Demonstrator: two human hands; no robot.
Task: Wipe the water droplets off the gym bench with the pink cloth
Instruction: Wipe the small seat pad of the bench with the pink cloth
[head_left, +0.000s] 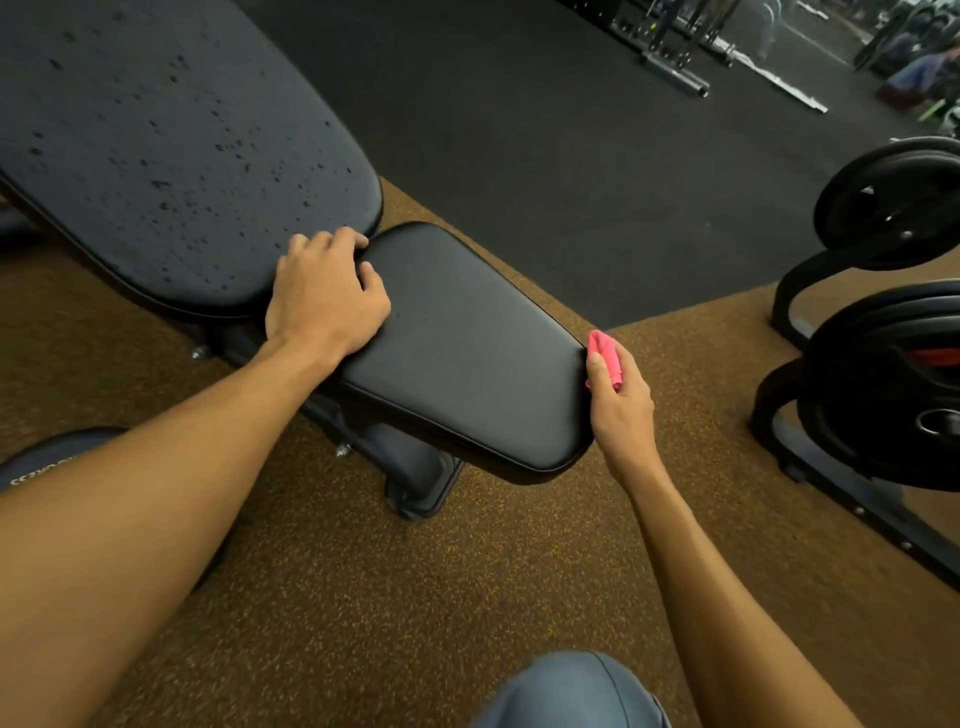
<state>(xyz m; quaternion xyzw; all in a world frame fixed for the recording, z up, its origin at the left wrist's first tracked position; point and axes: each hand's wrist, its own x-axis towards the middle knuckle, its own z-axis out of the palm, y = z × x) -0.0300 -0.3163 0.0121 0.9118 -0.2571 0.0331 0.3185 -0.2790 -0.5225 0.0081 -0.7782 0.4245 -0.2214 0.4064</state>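
On the gym bench (415, 483), the smooth seat pad (467, 353) stands over brown speckled floor (363, 597), with black matting (571, 130) beyond it and the back pad (104, 104), dotted with water droplets (156, 184), just left of it. Your left hand (322, 301) rests on the seat pad's left end, fingers curled over its edge. Your right hand (618, 400) pinches the bunched pink cloth (605, 358) at its right edge, with weight plates (893, 208) well off to the right.

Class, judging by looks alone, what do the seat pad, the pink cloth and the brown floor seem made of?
Seat pad: likely black vinyl or faux leather; smooth, soft sheen, piped edge. Pink cloth: soft matte fabric, weave unclear; crumples in the right hand. Brown floor: probably rubber matting; grainy with yellow flecks.
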